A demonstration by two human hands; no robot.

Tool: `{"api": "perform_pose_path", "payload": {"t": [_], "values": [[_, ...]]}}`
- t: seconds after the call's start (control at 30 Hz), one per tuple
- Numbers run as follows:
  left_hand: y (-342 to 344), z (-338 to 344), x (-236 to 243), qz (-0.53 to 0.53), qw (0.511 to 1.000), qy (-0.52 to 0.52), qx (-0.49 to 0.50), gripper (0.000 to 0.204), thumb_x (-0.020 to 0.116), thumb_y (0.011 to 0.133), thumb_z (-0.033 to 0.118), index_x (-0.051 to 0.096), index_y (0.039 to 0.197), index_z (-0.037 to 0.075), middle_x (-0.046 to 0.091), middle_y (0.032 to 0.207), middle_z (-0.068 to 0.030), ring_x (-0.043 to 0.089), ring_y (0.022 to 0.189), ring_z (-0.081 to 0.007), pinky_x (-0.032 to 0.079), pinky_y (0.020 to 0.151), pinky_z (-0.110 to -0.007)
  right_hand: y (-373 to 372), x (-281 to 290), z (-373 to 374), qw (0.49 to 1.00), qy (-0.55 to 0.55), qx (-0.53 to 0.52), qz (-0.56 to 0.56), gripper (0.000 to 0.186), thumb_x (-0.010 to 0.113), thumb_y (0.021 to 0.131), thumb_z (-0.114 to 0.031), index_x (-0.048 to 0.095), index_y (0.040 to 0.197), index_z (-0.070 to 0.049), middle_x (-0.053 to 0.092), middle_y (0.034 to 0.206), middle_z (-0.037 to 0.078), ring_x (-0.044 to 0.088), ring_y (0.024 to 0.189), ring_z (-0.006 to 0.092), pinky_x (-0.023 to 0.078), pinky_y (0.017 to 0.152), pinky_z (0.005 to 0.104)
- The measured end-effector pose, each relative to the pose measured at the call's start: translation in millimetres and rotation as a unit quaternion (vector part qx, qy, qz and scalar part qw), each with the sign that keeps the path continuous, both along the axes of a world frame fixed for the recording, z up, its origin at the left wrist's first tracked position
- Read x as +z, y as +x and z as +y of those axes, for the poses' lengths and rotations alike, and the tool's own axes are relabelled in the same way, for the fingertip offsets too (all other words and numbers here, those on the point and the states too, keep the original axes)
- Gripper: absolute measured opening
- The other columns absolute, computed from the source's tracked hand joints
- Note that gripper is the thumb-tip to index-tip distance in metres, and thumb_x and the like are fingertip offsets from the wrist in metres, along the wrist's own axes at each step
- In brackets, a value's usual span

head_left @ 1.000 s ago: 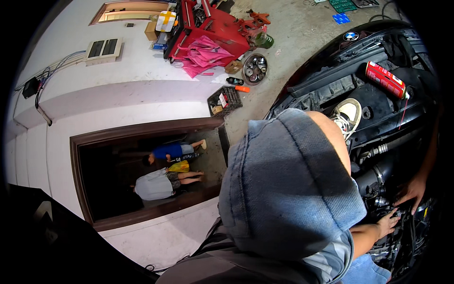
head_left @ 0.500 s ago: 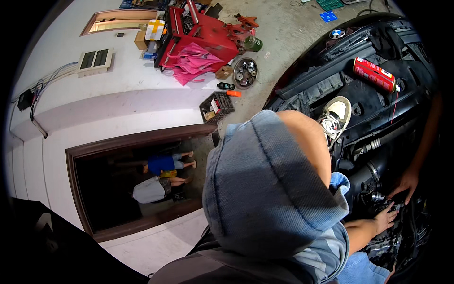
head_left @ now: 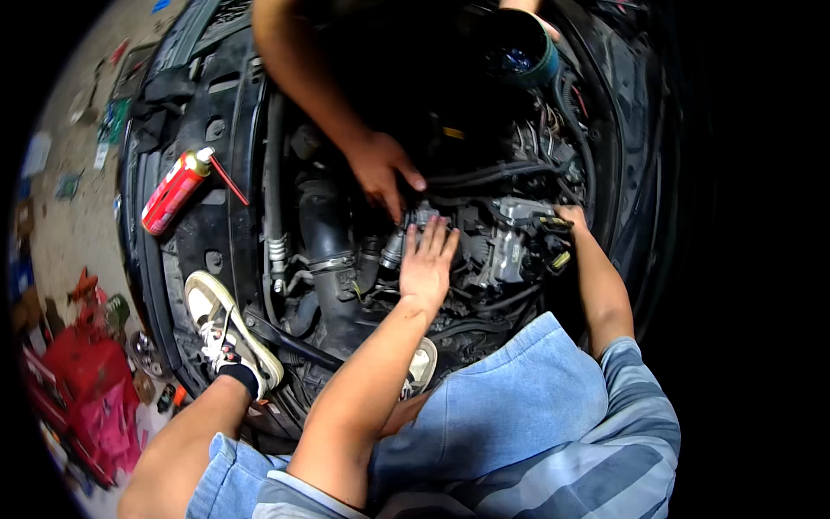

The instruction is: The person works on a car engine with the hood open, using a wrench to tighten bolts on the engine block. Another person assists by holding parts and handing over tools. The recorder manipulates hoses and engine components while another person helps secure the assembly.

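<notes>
My left hand (head_left: 426, 270) lies open on the engine, fingers stretched over a metal fitting (head_left: 423, 214) by a clamped hose. To its right, my right hand (head_left: 571, 218) curls at the end of a silver metal engine part (head_left: 523, 212), its fingers pressed together and partly hidden. A co-worker's hand (head_left: 385, 170) reaches in from the far side, fingertips just beyond my left hand and close to the same fitting. A thick black intake pipe (head_left: 326, 225) runs left of these hands.
A red spray can (head_left: 175, 192) with a red straw lies on the front panel. My shoe (head_left: 229, 333) rests nearby. Another co-worker's hand (head_left: 536, 13) is by a dark tub (head_left: 550, 65) at the far right. A red tool cabinet (head_left: 78, 372) stands on the floor left.
My view has swung from the wall and doorway down to the engine bay. Both my hands and the co-worker's arm now show plainly. The co-worker's hand stays close to my left hand.
</notes>
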State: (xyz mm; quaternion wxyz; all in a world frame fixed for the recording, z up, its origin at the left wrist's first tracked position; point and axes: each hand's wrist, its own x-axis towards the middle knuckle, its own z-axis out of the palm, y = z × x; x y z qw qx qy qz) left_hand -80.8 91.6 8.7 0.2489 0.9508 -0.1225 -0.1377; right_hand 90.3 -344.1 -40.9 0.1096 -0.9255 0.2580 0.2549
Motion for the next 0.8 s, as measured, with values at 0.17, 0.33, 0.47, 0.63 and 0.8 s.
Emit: {"api": "perform_pose_path", "payload": {"t": [0.17,0.33,0.47,0.63,0.8], "values": [[13.0,-17.1,-3.5,0.007,0.999,-0.012,-0.032,0.063,0.043,0.086,0.012,0.032,0.148,0.013,0.027,0.156,-0.0122,0.021,0.146,-0.0274,0.009,0.119,-0.05,-1.4,-1.2,-19.6,0.995,-0.074,-0.029,-0.062,0.053,0.064,0.084,-0.049,0.069,0.074,0.003,0.068,0.073,0.018,0.066,0.074,0.0289,0.047,0.073,0.0409],[4.1,-12.2,2.6,0.03,0.999,-0.014,-0.037,0.065,0.042,0.087,0.011,0.028,0.15,0.01,0.021,0.158,-0.0153,0.017,0.147,-0.0297,0.009,0.12,-0.047,-8.0,4.3,-1.3,0.998,-0.054,0.017,-0.02,0.042,0.061,0.08,-0.045,0.073,0.089,-0.005,0.068,0.098,0.023,0.063,0.101,0.0389,0.047,0.089,0.0426],[-1.9,-17.4,-6.5,0.031,0.999,0.001,-0.036,0.061,0.037,0.09,0.01,0.027,0.15,0.005,0.018,0.158,-0.0177,0.015,0.147,-0.0307,0.011,0.12,-0.044,-5.4,3.6,10.7,0.994,-0.014,-0.105,-0.015,0.054,0.062,0.081,-0.049,0.071,0.091,0.003,0.068,0.1,0.026,0.065,0.102,0.0361,0.047,0.089,0.0407],[4.7,-20.6,-8.7,0.02,0.995,-0.024,-0.091,0.062,0.038,0.089,0.006,0.022,0.149,-0.002,0.015,0.158,-0.0189,0.013,0.148,-0.0329,0.012,0.12,-0.043,-7.0,19.2,6.0,0.998,-0.01,-0.054,-0.004,0.048,0.065,0.082,-0.042,0.071,0.087,0.005,0.068,0.095,0.025,0.066,0.094,0.0362,0.046,0.084,0.0416],[12.4,-11.4,-1.0,0.074,0.988,-0.039,-0.129,0.078,0.049,0.08,0.011,0.016,0.149,-0.006,0.013,0.158,-0.0203,0.007,0.147,-0.0376,0.008,0.12,-0.046,-5.1,16.2,11.6,0.997,-0.046,-0.058,-0.026,0.051,0.07,0.078,-0.047,0.071,0.085,0.003,0.07,0.089,0.015,0.066,0.088,0.0251,0.047,0.083,0.0368]]}}
